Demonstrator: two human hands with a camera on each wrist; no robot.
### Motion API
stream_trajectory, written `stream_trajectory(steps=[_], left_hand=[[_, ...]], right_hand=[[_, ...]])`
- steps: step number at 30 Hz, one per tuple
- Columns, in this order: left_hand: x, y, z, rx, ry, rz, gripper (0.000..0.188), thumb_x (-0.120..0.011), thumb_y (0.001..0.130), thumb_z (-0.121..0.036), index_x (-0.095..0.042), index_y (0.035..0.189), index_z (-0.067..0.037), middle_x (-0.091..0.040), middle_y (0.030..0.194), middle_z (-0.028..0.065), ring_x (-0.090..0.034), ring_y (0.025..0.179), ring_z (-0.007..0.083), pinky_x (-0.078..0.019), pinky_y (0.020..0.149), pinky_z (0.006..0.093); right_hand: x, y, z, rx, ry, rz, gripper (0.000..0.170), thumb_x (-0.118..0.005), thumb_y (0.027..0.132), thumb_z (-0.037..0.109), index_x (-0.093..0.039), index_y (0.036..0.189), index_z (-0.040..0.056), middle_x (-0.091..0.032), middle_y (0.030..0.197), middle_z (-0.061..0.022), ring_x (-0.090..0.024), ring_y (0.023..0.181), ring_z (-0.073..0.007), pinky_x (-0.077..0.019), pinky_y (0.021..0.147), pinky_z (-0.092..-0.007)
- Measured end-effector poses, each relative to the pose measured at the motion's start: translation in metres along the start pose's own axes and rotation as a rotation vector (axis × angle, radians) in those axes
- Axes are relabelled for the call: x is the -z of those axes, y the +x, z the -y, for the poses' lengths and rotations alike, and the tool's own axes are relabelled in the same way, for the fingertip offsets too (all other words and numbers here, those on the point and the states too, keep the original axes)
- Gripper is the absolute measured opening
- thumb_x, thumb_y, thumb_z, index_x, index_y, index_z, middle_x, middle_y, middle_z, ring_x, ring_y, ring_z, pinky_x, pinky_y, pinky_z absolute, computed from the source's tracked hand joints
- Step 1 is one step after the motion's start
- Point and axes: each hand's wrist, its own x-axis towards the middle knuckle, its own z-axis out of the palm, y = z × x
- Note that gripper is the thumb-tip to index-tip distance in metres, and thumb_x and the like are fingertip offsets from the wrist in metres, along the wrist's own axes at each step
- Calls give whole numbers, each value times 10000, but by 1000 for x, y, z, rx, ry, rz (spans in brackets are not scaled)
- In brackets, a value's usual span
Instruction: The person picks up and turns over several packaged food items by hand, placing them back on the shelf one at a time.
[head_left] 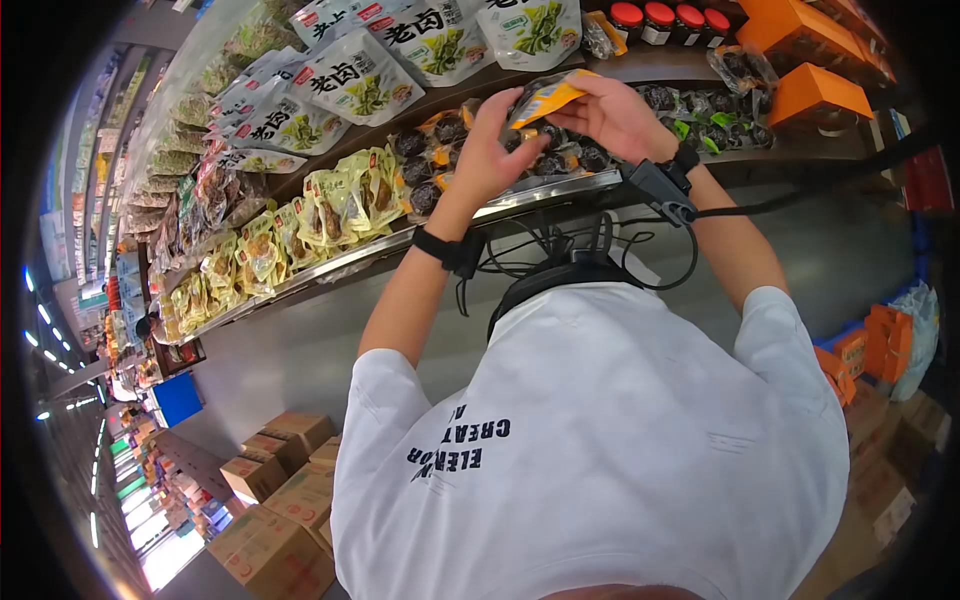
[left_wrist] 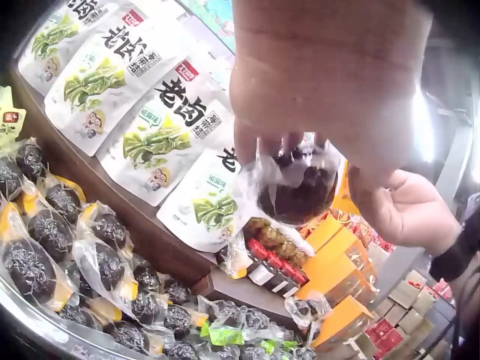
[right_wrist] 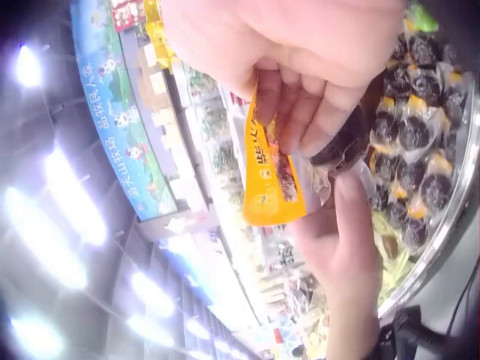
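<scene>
Both hands hold one clear plastic packet (right_wrist: 270, 187) in front of the shelf. Inside is a dark, round food item (left_wrist: 300, 187), and a yellow-orange printed label runs along one side. My left hand (head_left: 490, 150) grips the packet's dark end, its thumb against the plastic in the right wrist view. On the label side, my right hand (head_left: 620, 118) pinches the packet, with curled fingers (right_wrist: 300, 112) over its upper part. The right palm hides some of the packet in that view. Similar dark packets (head_left: 425, 170) lie on the shelf just below the hands.
White printed pouches (head_left: 360, 75) stand behind and left of the hands. Yellowish packets (head_left: 340, 200) line the shelf's left part, along a metal front edge (head_left: 540, 195). Red-lidded jars (head_left: 657, 22) and orange boxes (head_left: 820, 95) sit at right. Cartons (head_left: 270, 550) stack on the floor.
</scene>
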Motion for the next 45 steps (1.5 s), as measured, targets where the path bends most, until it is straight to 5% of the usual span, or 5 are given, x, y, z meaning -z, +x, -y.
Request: stream_trajectory(steps=[10,27,33,40,45], left_hand=[[16,-46,22,633,-652,-419,372,-513,945,-284,-648,924,62,-636,832,31,-543,736,83,-425,673,237],[13,-53,27,825,-975,-169,294,-585,894,-214,-578,1032,45,-618,990,65,-586,868,124,-471,761,263],[30,-53,16,-55,233,-500,378,-685,781,-203,-565,1066,14,-551,1162,156,-548,1047,276,-420,922,376],[23,-60,16,390,-143,595,704,-663,792,-441,-456,1303,-3,-528,1253,210,-511,1163,324,-383,985,344],[10,-55,24,391,-148,750,812,-731,704,-432,-427,1299,28,-542,1199,234,-532,1119,303,-401,959,343]], right_hand=[[-25,-15,-36,81,-988,-72,480,-640,853,407,-523,1124,27,-574,1089,-66,-564,951,-122,-450,826,-268],[-24,-25,-98,-221,-467,237,585,-679,828,234,-403,1316,68,-507,1214,-33,-513,1081,-123,-457,906,-312],[-2,-12,-112,-349,-479,195,544,-705,788,227,-473,1261,91,-576,1091,-24,-541,1022,-116,-495,832,-308],[-10,-22,-101,-204,-863,342,553,-759,686,145,-543,1182,27,-601,1068,-61,-535,985,-136,-410,903,-288],[25,-14,-117,-118,-841,375,559,-780,656,115,-565,1161,11,-624,1046,-51,-556,925,-119,-439,858,-268]])
